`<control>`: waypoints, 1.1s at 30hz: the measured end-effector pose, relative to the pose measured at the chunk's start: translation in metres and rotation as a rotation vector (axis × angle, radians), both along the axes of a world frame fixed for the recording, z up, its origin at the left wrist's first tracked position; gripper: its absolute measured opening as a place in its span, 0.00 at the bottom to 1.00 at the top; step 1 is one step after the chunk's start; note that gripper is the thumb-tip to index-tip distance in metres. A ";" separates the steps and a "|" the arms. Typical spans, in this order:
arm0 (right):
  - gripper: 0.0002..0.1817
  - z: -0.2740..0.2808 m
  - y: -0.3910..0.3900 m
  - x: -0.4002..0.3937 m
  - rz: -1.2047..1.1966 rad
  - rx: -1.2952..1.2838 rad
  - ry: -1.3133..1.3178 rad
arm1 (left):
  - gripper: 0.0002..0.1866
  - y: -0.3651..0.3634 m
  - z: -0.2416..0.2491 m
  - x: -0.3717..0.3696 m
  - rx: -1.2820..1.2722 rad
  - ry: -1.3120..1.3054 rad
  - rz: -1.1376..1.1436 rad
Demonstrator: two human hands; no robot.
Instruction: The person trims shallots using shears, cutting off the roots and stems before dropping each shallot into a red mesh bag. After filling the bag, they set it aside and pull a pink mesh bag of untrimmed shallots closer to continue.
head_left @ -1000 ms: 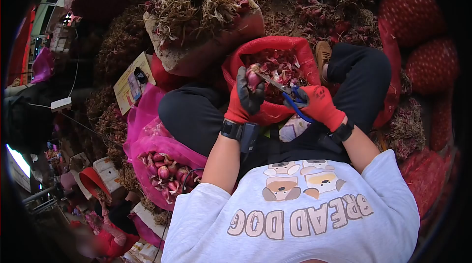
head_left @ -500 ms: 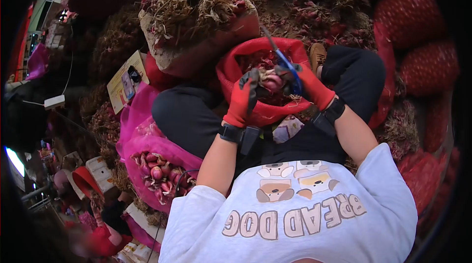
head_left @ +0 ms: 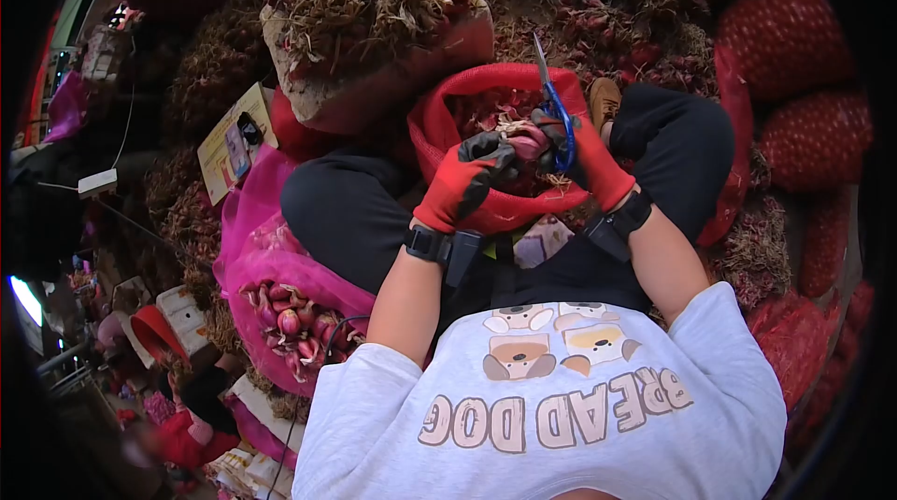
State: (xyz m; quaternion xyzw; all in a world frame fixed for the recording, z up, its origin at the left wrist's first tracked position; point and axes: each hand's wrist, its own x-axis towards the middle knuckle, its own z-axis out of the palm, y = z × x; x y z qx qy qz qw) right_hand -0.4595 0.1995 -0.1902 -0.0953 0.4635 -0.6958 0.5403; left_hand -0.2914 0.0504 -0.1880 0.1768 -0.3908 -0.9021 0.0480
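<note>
My left hand (head_left: 472, 178), in a red glove with dark fingertips, is closed with its fingertips against the shallots (head_left: 528, 143). My right hand (head_left: 590, 159), gloved the same way, grips blue-handled scissors (head_left: 558, 117), blades pointing up and away from me. Its fingertips also touch the shallots, which sit between both hands. Beneath them an open red mesh sack (head_left: 432, 121) holds shallots and dry skins. At my left, a pink mesh bag (head_left: 245, 290) contains cleaned pinkish shallots (head_left: 294, 322).
A pale foam box (head_left: 392, 79) heaped with dried shallot bunches stands beyond the sack. More bunches (head_left: 631, 19) lie on the ground ahead. Full red mesh sacks (head_left: 785, 33) line the right side. A printed card (head_left: 234, 145) lies at left. My crossed legs flank the sack.
The scissors have swung more upright. My left fingers have moved slightly right, closer in around the shallots. The view has shifted a little.
</note>
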 end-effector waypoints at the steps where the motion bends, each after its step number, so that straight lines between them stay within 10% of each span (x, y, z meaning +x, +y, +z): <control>1: 0.19 0.006 0.000 0.002 -0.016 0.014 -0.018 | 0.11 0.002 -0.001 0.000 0.025 0.005 0.050; 14: 0.20 0.002 0.000 0.004 0.150 0.003 0.017 | 0.08 0.022 0.007 -0.007 -0.632 0.014 0.009; 17: 0.19 0.011 -0.002 0.009 0.141 0.032 -0.024 | 0.08 0.017 -0.008 -0.009 -0.531 -0.113 0.076; 23: 0.23 0.013 -0.004 0.005 0.144 0.037 0.158 | 0.15 0.002 0.012 -0.020 0.622 0.188 -0.075; 26: 0.20 0.010 0.000 0.000 0.146 0.046 0.184 | 0.09 0.006 0.040 -0.007 -0.012 -0.061 -0.059; 29: 0.17 0.009 0.000 0.003 0.080 0.039 0.155 | 0.10 0.001 0.035 -0.005 0.148 -0.069 -0.125; 33: 0.18 0.009 -0.003 0.006 0.077 0.036 0.244 | 0.05 0.002 0.006 -0.006 -0.839 0.116 -0.045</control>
